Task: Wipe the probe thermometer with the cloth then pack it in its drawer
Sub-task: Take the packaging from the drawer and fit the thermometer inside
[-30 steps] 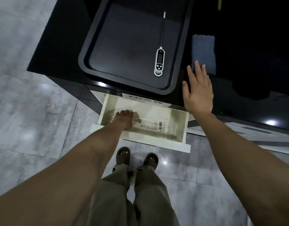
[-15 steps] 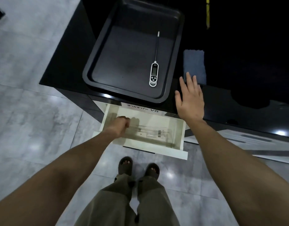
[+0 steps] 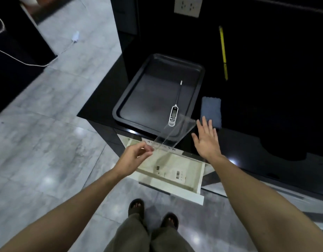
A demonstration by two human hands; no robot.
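Note:
The white probe thermometer (image 3: pixel 173 115) lies in a black tray (image 3: pixel 137 99) on the dark counter, its thin probe pointing away from me. A folded blue cloth (image 3: pixel 211 109) rests just right of the tray. Below the counter's edge a white drawer (image 3: pixel 201 176) stands pulled out, with a barcoded paper lying inside. My left hand (image 3: pixel 133 159) pinches the near end of a clear plastic case (image 3: pixel 177 132), which slants up over the tray's front corner. My right hand (image 3: pixel 206 140) hovers flat with fingers spread, its fingertips at the cloth's near edge.
A yellow pencil-like stick (image 3: pixel 223 53) lies further back on the counter. A wall socket (image 3: pixel 188 5) sits behind. A white cable (image 3: pixel 29 63) runs across the grey tiled floor at left. My sandalled feet (image 3: pixel 151 213) stand below the drawer.
My left hand has risen out of the drawer, holding the clear plastic case it gripped there. The right hand stays spread near the cloth. The view has tilted up and back.

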